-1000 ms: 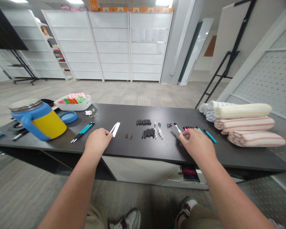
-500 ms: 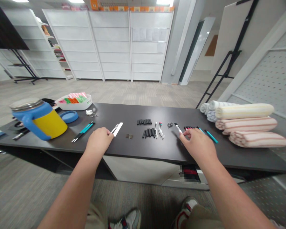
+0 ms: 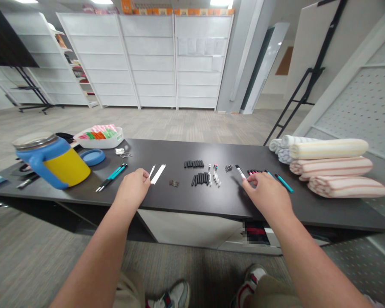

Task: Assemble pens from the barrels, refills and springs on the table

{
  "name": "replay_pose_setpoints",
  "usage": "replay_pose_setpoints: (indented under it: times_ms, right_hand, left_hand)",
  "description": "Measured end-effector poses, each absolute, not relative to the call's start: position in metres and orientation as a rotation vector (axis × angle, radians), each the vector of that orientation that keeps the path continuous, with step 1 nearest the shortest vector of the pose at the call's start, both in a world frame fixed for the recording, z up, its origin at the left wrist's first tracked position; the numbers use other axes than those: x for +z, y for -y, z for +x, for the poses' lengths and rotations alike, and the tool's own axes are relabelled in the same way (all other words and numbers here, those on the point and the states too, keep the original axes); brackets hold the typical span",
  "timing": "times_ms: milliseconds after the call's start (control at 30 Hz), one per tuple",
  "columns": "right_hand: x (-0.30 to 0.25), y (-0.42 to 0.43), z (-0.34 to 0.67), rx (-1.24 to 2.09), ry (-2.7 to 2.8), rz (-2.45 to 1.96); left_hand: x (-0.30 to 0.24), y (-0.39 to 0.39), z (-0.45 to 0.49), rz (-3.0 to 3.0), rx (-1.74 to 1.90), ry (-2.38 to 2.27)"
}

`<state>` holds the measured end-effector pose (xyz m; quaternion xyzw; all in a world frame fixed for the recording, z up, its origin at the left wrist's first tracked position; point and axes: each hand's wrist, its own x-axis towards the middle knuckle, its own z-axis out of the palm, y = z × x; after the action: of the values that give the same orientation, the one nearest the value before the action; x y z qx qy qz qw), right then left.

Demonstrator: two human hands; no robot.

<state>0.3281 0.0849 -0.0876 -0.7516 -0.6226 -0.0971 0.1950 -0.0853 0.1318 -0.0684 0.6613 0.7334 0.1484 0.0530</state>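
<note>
My left hand (image 3: 133,188) rests on the dark table (image 3: 179,201), fingers curled, its fingertips pinching the near end of one thin white rod (image 3: 152,170). That rod lies a little apart from the other white rods (image 3: 158,173). My right hand (image 3: 268,194) lies on the table with fingers bent, the tips gripping the near end of a white pen with a black tip (image 3: 239,171). Between my hands lie rows of small black caps (image 3: 199,178), another row of black pieces (image 3: 193,163), small white parts (image 3: 215,178) and tiny springs (image 3: 173,183).
A yellow and blue jug (image 3: 53,162) stands at the left, with teal pens (image 3: 113,175), a blue lid (image 3: 92,156) and a white tray of coloured items (image 3: 99,137) near it. Red-ended and teal pens (image 3: 269,175) lie beside rolled towels (image 3: 332,167) at the right.
My left hand has drawn one white rod away from the bundle, to the left. My right hand has hardly moved and stays on the pen.
</note>
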Motion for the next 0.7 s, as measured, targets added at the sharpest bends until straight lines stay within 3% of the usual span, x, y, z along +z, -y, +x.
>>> replay_pose_setpoints:
  times_ms: [400, 533, 700]
  right_hand:
    - [-0.088, -0.086, 0.329, -0.276, 1.745, -2.100]
    - [-0.085, -0.084, 0.326, -0.336, 1.701, -2.012]
    - [-0.077, -0.076, 0.309, -0.306, 1.649, -1.845]
  left_hand:
    - [-0.068, -0.131, -0.084, 2.048, 0.545, -2.114]
    - [-0.067, -0.134, -0.085, 1.950, 0.808, -2.032]
    - [-0.069, -0.132, -0.068, 1.341, 1.235, -1.450]
